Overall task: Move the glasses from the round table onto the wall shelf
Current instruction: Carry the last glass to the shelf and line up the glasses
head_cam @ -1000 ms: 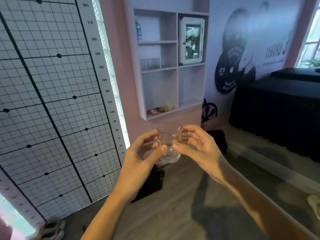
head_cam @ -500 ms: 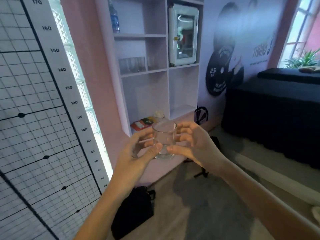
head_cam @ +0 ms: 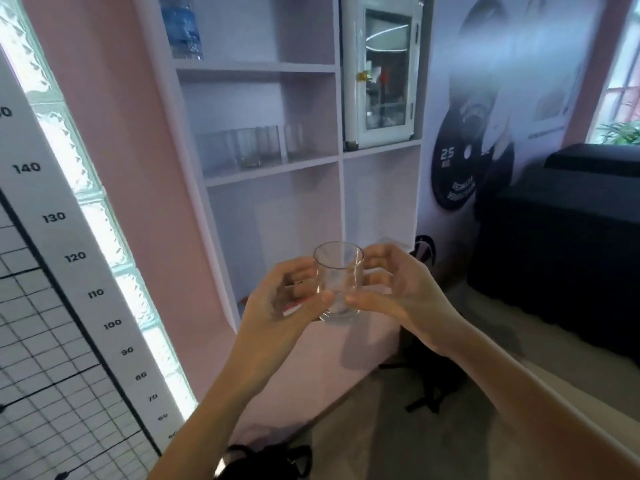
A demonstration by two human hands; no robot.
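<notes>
I hold one clear glass (head_cam: 338, 282) upright between both hands, near the centre of my view. My left hand (head_cam: 282, 303) curls on its 9 o'clock side, thumb tip pressed low on the wall; my right hand (head_cam: 394, 292) cups its 3 o'clock side, thumb meeting the glass near the base. The glass is in the air, in front of the lower part of the shelf (head_cam: 273, 169), not touching it. At 12 o'clock from the glass, in the middle left compartment, four glasses (head_cam: 256, 147) stand in a row. A bottle (head_cam: 181, 26) stands in the compartment above them, and a small white cabinet (head_cam: 381, 71) fills the compartment at 1 o'clock.
</notes>
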